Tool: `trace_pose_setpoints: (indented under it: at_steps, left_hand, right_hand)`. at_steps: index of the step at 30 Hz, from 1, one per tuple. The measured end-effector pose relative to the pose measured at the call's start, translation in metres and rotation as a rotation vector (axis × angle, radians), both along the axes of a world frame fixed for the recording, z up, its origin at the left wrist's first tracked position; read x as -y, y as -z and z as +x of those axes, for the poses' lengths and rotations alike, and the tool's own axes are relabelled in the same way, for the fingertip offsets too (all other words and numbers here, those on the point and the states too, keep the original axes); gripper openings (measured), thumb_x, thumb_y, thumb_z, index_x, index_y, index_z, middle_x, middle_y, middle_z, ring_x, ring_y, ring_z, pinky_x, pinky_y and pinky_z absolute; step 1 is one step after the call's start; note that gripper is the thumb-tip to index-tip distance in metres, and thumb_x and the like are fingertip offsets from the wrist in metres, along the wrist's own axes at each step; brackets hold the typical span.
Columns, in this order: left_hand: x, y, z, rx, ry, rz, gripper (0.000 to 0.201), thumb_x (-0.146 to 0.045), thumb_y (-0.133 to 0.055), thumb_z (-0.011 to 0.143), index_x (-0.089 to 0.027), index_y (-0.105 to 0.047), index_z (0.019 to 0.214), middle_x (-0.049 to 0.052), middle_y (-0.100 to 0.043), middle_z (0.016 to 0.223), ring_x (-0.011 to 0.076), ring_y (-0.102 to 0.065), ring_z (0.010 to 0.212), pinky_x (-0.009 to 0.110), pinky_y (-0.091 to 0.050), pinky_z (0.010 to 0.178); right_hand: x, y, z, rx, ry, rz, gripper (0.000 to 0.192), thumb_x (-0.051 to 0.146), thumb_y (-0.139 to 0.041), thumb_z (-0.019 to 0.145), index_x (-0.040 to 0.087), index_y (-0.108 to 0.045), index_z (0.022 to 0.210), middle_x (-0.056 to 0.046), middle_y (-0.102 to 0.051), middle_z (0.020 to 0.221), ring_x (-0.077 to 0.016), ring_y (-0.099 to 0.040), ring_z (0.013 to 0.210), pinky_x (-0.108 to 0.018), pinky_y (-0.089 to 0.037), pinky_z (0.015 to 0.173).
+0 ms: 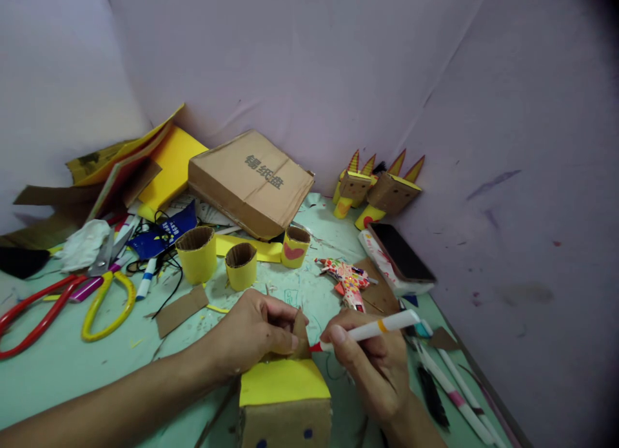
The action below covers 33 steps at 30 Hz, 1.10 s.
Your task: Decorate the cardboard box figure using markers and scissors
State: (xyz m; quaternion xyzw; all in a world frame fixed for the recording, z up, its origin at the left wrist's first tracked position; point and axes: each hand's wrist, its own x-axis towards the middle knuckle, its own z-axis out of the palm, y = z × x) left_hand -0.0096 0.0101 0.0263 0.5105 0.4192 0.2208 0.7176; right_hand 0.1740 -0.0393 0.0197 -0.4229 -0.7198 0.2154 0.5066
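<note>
Far left on the pale green surface (58, 370) lie red-handled scissors (33, 312) and yellow-handled scissors (109, 300); behind them, three yellow paper-wrapped cardboard rings (196, 254). Your left hand (251, 332) pinches a small brown cardboard flap (300, 335), fingers closed on it, atop the yellow-topped cardboard box (284, 399) at bottom centre. Your right hand (374, 364) grips a white red-tipped marker (372, 330), tip at the flap. A black phone (401, 251) lies further right.

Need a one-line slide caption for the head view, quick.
Left hand steadies a yellow-topped cardboard box while right hand colours it with a red marker.
</note>
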Motion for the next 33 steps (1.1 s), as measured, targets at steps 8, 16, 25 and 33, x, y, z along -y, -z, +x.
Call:
trace_pose_setpoints:
  at_steps: [8,16,25,33]
  left_hand:
    - [0.0004,-0.0019,0.0002,-0.010,0.006,-0.001,0.007,-0.022,-0.066,0.052,-0.015,-0.065,0.053,-0.006,-0.047,0.048,0.0093,-0.034,0.050,0.025,-0.021,0.050]
    - [0.0002,0.0031,-0.0008,-0.010,0.032,0.007,0.011,-0.023,-0.067,0.053,-0.014,-0.068,0.059,-0.005,-0.047,0.052,0.0103,-0.035,0.053,0.026,-0.021,0.052]
    - [0.0003,-0.0005,0.0003,-0.018,0.017,0.014,0.009,-0.023,-0.067,0.052,-0.015,-0.067,0.056,-0.006,-0.046,0.049,0.0096,-0.033,0.051,0.026,-0.020,0.051]
    - [0.0016,-0.0004,0.0005,-0.006,0.023,-0.015,0.008,-0.022,-0.066,0.052,-0.015,-0.062,0.053,-0.006,-0.046,0.050,0.0095,-0.034,0.051,0.025,-0.021,0.051]
  right_hand:
    - [-0.0011,-0.0029,0.0015,-0.010,-0.005,0.046,0.029,0.024,-0.049,0.095,0.018,-0.063,0.070,0.004,-0.051,0.054,-0.0091,-0.047,0.046,-0.022,-0.034,0.046]
    - [-0.0003,-0.0028,0.0012,0.093,-0.043,-0.001,0.037,0.027,-0.046,0.095,0.015,-0.063,0.065,0.002,-0.053,0.050,-0.0090,-0.049,0.044,-0.022,-0.034,0.045]
    - [-0.0006,-0.0025,-0.0001,0.023,-0.021,0.016,0.035,0.028,-0.048,0.096,0.017,-0.063,0.067,0.003,-0.050,0.051,-0.0098,-0.046,0.044,-0.023,-0.033,0.043]
    - [-0.0005,0.0003,0.0000,-0.020,0.011,0.081,0.024,0.023,-0.052,0.095,0.019,-0.064,0.074,0.003,-0.055,0.056,-0.0097,-0.049,0.047,-0.023,-0.036,0.046]
